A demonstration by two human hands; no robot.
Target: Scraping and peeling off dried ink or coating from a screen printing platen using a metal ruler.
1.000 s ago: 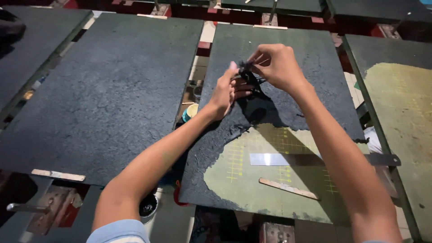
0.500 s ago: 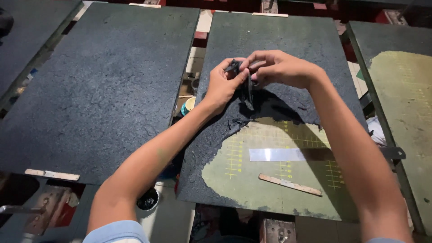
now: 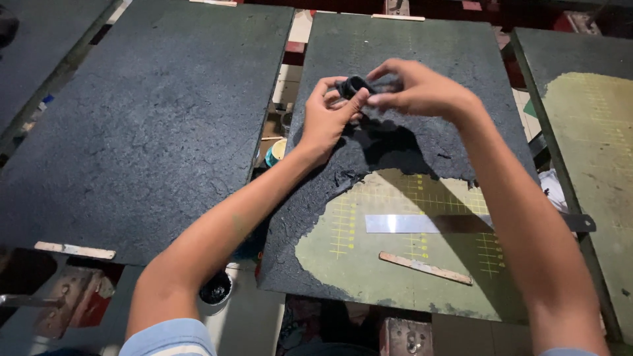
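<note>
Both hands are drawing closer over the board, kneading a black wad.
I'm judging it soft and light; left hand and right hand are pinching its edges with closed fingertips.

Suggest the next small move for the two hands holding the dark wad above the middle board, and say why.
Probably set the dark wad aside, off the board. The left hand and right hand pinch it together above the middle board, whose dark coating is stripped only from the near part, baring a yellow-green surface. A metal blade and a wooden stick lie there untouched.
</note>
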